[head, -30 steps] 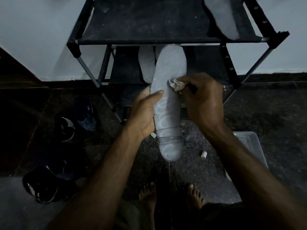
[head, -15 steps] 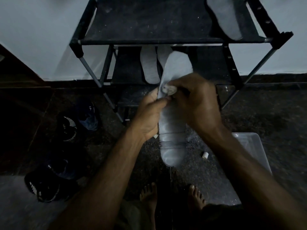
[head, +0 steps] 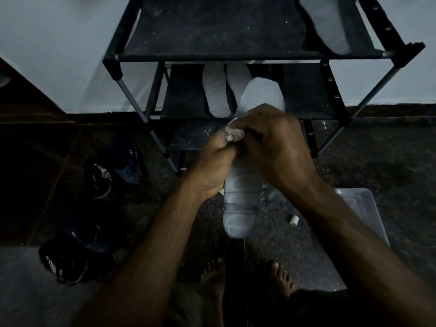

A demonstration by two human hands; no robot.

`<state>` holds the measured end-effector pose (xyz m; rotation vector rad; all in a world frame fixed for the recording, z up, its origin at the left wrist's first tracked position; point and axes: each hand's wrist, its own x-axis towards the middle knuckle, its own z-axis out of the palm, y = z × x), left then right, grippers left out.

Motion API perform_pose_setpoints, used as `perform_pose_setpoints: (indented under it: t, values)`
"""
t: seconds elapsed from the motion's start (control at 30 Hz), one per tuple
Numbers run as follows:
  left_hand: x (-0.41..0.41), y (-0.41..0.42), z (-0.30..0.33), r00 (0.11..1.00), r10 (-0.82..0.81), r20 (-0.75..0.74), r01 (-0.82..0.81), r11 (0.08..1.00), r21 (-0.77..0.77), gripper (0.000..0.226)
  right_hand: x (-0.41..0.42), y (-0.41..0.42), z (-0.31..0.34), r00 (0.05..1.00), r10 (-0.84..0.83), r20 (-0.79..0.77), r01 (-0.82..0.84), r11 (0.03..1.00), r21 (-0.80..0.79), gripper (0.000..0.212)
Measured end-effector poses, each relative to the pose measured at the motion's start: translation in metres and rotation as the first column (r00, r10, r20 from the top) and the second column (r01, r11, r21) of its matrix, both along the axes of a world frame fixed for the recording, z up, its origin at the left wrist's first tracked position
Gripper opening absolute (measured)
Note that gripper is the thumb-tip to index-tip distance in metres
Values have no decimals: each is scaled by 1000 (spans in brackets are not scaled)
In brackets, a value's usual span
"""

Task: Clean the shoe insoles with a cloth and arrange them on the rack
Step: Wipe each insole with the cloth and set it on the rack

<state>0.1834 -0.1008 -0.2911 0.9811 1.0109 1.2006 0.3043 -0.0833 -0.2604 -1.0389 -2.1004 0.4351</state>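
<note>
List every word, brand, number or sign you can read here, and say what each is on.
None can be read.
Upper dark shoe: white stripes and small pale lettering, too blurred to read.
Lower dark shoe: white marks at the toe, unreadable.
Insole in the hands, cloth, rack, clear plastic bin: no text visible.

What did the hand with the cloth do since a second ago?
The right hand slid the cloth leftward across the insole, from its right edge to its left edge beside the left hand's thumb. The left hand kept gripping the insole; the rack's insoles stayed put.
</note>
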Motion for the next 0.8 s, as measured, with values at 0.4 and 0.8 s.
perform_pose_setpoints:
  t: [0.4, 0.8]
  values:
    - [3, -3, -2, 999, -27, -37, 26, 999, -21, 34, 2, -1, 7, 1000, 20, 25, -19, 1000, -9, 18]
    - [3, -3, -3, 991, -87, -102, 88, 996, 6, 27, 9, 3, 6, 999, 21, 33, -19, 998, -60, 15]
